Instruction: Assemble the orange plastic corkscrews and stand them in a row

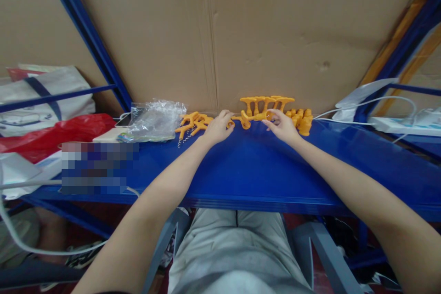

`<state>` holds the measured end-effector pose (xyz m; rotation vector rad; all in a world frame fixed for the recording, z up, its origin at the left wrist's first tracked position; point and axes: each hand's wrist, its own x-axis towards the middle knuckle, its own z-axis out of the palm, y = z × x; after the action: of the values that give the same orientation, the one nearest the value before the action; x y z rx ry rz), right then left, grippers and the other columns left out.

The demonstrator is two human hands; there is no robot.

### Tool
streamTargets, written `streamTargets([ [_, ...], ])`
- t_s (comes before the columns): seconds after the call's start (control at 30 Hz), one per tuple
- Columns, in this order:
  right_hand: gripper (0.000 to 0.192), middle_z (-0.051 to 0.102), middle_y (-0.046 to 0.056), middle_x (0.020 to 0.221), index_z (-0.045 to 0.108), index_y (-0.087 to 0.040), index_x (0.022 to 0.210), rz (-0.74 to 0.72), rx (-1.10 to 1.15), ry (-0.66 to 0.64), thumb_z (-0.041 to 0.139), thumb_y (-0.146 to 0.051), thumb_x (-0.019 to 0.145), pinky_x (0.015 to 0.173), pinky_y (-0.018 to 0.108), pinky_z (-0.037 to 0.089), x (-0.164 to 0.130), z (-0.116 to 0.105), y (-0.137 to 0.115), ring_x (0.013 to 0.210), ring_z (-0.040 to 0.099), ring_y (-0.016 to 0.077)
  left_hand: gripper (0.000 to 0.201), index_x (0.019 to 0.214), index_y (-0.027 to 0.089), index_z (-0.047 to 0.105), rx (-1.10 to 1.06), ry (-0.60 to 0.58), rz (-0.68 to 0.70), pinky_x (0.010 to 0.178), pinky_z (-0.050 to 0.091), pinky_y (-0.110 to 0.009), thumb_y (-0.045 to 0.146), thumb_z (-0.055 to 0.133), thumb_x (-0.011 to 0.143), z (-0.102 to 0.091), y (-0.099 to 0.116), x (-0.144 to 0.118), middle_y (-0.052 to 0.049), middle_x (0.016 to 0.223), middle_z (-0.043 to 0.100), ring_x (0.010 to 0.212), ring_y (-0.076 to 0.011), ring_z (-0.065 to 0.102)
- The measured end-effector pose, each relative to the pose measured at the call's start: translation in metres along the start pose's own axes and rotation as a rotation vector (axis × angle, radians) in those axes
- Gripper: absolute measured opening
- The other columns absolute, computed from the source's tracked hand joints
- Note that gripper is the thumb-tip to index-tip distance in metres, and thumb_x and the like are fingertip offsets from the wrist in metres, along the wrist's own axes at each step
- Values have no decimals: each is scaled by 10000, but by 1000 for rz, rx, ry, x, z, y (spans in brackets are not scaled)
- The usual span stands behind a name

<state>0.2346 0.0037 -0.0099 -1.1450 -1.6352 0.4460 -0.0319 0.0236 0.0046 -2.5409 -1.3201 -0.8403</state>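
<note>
Where the hands meet at the far edge of the blue desk (255,170), much is small and hard to read. Left hand (217,127) rests palm down, fingers (225,115) curled onto one end of an orange plastic piece (246,120); right hand (283,125) has fingertips pinched on the other end, near a ring-like part. Both hold the same piece; exact shape cannot be made out, knuckles hide the ends. Its long axis runs left-right, parallel to the desk's back edge, lying low on the surface just in front of the cardboard wall (241,32).

Right behind it, a row of orange T-shaped parts (267,100) stands upright against the cardboard. Just right of the right hand, a cluster of small orange caps (300,119), count unclear. Left of the left hand, a pile of orange winged pieces (193,123), with thin metal spirals poking toward the viewer.

Further left: crumpled clear plastic bag (156,119), red bag (55,135), a blurred-out patch. Far right: white cable (365,101) and white power strip (403,125), partly cut off by the blue frame post. Lower edge cuts off both forearms; grey trousers (237,248) are seen below the desk.
</note>
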Motion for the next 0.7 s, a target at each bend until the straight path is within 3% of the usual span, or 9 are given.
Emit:
streamTargets([
  [0.07,571,745,108,1072,641,-236,1260,-44,-119,45,750,-569,809,819,462,597,0,-3,3,812,723,271,375,1289,169,651,80,-74,-85,1056,519,-425,198,515,940,-1,-6,-1,-146,1422,568,1243,-287,626],
  [0.17,609,733,128,1150,619,-230,1319,-58,-112,42,713,-584,832,816,462,598,0,-1,3,807,726,271,378,1243,170,685,186,-175,-204,1072,496,-497,148,499,914,-2,-15,-2,-174,1413,585,1256,-340,610],
  [0.33,605,648,154,1392,575,-225,1407,-104,-189,52,645,-547,899,834,458,599,-1,3,0,820,731,255,469,1335,237,648,251,-321,-301,1059,482,-571,164,508,892,-3,-24,-3,-163,1390,624,1300,-380,575],
  [0.53,459,689,170,1359,628,-160,1379,-290,-571,-1,583,-352,965,940,443,521,-2,6,-3,910,727,271,542,1423,215,581,252,-376,-321,1091,450,-582,147,483,895,-4,-23,-2,-187,1462,585,1342,-377,559],
  [0.7,442,714,182,1311,591,-152,1432,-428,-878,-133,483,-271,1020,932,404,427,11,26,-22,1113,690,304,552,1423,213,583,228,-366,-298,1104,451,-538,123,492,887,-2,-26,-3,-191,1458,585,1343,-358,565],
])
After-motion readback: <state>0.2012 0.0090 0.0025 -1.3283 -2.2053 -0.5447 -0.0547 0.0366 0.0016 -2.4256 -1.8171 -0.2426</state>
